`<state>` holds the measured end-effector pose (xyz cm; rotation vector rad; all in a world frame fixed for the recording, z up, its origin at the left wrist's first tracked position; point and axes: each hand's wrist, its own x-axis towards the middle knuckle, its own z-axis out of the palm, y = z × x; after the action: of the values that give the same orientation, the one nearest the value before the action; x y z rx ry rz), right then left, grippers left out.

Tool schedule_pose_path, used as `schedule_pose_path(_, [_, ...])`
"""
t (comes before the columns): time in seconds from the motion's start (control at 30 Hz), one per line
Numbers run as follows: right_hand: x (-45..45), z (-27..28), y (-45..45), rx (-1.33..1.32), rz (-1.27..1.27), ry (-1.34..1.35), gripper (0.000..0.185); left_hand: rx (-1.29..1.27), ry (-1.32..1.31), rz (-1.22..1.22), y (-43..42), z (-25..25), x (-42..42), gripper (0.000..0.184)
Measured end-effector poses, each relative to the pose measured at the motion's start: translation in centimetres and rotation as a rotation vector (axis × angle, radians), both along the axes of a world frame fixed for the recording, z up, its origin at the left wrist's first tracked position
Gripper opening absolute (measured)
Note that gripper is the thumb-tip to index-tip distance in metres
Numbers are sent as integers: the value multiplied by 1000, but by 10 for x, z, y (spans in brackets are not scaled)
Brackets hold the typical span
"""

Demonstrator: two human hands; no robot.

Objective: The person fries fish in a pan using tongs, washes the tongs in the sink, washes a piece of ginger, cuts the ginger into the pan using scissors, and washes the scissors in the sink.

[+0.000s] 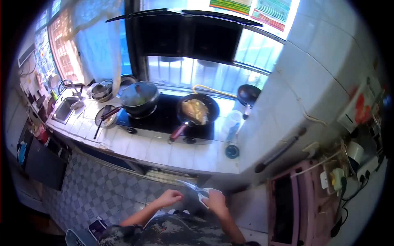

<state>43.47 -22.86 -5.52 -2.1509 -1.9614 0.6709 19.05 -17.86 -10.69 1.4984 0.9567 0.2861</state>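
Note:
Both of my hands are held low in front of my body, over the floor near the counter's front edge. In my right hand [215, 201] is a pair of scissors [191, 185] with pale handles, its blades parted a little and aimed up and to the left. My left hand [169, 198] is a short way left of the scissors, with its fingers curled together and nothing visible in them. Ahead on the stove, a frying pan [213, 110] with a dark red handle holds pale yellowish food [193, 110] that looks like fish.
A lidded pot [139, 98] stands on the stove's left burner. Left of it are a plate [100, 119] with utensils and a sink [65, 110]. To the right are a clear container [233, 121], a round lid [232, 151] and a small pan [248, 94]. A pink cabinet [301, 201] stands at right.

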Motion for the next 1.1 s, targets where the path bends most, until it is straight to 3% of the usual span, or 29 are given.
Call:
schedule_pose_path(0.13, [-123,6,54,-13,243,11,36,-456,-180,444,-15,-17,-96,50])
schedule_pose_path(0.2, [-193,11,68,13,315,84,36,-666,-505,679,-16,-13,-134,50])
schedule_pose_path(0.27, [-253,23,75,-13,383,151,36,-735,-746,769,-6,-34,-169,45])
schedule_pose_path(0.33, [-297,33,76,5,452,297,35,-709,-853,959,5,9,-187,41])
schedule_pose_path(0.37, [-309,30,75,2,431,298,35,-670,-931,945,13,3,-202,37])
schedule_pose_path(0.43, [-328,22,75,392,465,579,34,-663,-906,937,23,-4,-236,35])
schedule_pose_path(0.5, [-320,29,83,758,299,557,33,-596,-1038,1013,41,5,-247,31])
schedule_pose_path(0.57, [-282,19,113,877,-111,378,22,-539,-967,1030,51,13,-266,27])
schedule_pose_path(0.6, [-251,-13,143,616,-540,693,26,-500,-927,1060,55,18,-271,26])
schedule_pose_path(0.63, [-221,-25,176,725,-701,676,32,-480,-890,1052,59,15,-277,28])
schedule_pose_path(0.67, [-186,-42,207,650,-796,694,37,-478,-870,1042,63,14,-282,28])
schedule_pose_path(0.73, [-156,-2,247,102,-1061,1204,39,-450,-839,1019,73,3,-295,28])
schedule_pose_path(0.8, [-131,-9,279,-274,-700,2065,38,-455,-828,1023,88,-4,-305,28])
schedule_pose_path(0.83, [-127,-18,299,-243,-782,2228,31,-455,-800,1035,94,-7,-312,27])
schedule_pose_path(0.93, [-116,-44,323,-268,-560,2205,19,-434,-705,1122,114,-15,-337,25])
schedule_pose_path(0.97, [-115,-37,327,-246,-673,2134,19,-421,-669,1172,118,-19,-348,25])
schedule_pose_path(1.0, [-110,-34,329,-138,-618,2010,17,-394,-626,1186,123,-20,-360,24])
schedule_pose_path(1.1, [-96,-24,341,-58,-742,1928,12,-373,-515,1245,132,-9,-388,24])
